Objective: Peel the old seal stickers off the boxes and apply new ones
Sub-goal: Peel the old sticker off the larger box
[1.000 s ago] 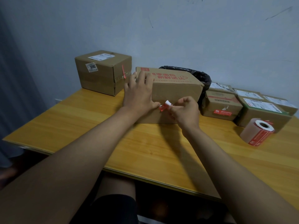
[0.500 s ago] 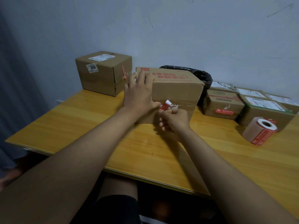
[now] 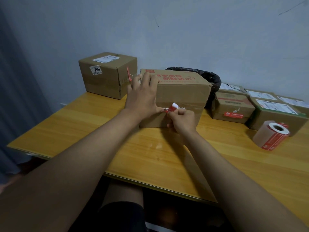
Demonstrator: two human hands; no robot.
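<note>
Left hand (image 3: pixel 142 96): my fingers spread flat, steadying the middle box (image 3: pixel 180 97).
Right hand (image 3: pixel 182 118): pinching the half-lifted old sticker (image 3: pixel 171 108).
Remaining: new seal from roll (image 3: pixel 271 135); right-hand boxes (image 3: pixel 232 106) likely untouched.

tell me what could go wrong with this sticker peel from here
The right hand pinches only a small lifted end of the red seal sticker, so it may tear and leave scraps on the front of the middle box. The left hand braces just the box's left side, so a hard pull could slide or turn it toward the black bag behind it.
</note>
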